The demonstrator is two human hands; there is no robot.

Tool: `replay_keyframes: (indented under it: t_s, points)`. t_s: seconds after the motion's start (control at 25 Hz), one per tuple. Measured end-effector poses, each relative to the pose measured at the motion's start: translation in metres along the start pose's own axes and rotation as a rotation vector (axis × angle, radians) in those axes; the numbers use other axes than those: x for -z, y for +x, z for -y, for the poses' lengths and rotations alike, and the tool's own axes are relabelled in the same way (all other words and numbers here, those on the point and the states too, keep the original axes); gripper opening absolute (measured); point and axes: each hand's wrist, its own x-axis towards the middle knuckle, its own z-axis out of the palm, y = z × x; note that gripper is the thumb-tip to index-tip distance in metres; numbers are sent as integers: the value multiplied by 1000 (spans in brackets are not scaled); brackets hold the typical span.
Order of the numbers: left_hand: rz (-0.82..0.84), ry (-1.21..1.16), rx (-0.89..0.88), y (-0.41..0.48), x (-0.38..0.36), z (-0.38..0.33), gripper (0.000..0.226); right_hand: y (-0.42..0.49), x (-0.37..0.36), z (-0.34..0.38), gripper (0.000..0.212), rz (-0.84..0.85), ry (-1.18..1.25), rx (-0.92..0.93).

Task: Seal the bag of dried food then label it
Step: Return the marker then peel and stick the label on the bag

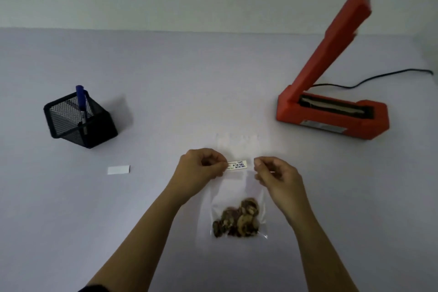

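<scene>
Both forearms (pixel 142 232) enter from the bottom edge, nearest me. Far left: black mesh pen holder (pixel 79 123) with a blue pen (pixel 81 99) standing in it. Nearer, a white slip (pixel 118 170) lies flat on the table (pixel 166 102); probably peeled backing, my guess. Left hand (pixel 199 170) pinches the left end of the label (pixel 237 165) between thumb and finger. Label has handwriting on it and is held across the upper part of the clear bag (pixel 237 187); can't tell if it's stuck down yet. Bag lies flat at centre table between the hands, dried food (pixel 237 220) bunched at its near end. Right hand (pixel 277 178): fingers curled tight just beside the label's right end, but I can't tell whether it grips label, bag edge or nothing. Right side: red sealer (pixel 331 121), arm raised, nothing in it, well apart from the bag, cable (pixel 379 77) running off right. Progress: I judge sealing done, though the seal line is too faint to confirm; label is written; what's left is pressing it on and smoothing it
</scene>
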Motion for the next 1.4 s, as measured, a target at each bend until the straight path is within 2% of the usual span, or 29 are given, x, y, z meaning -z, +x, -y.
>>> replay_keyframes:
  t_s: [0.12,0.4,0.8,1.12,1.4]
  points:
    - [25,60,17,11,-14,-1,5,12,4,-7,2,17,35,-39]
    - [9,72,39,19,-12,-1,7,26,-12,-12,10,57,-12,-43]
    - [-109,318,16,29,-27,0,5,35,-24,-12,3,-5,-412,119]
    - [-180,444,29,32,-38,1,3,36,-28,-14,5,-21,-491,216]
    - [-206,549,-24,30,-47,-1,11,37,-29,-23,8,-43,-508,280]
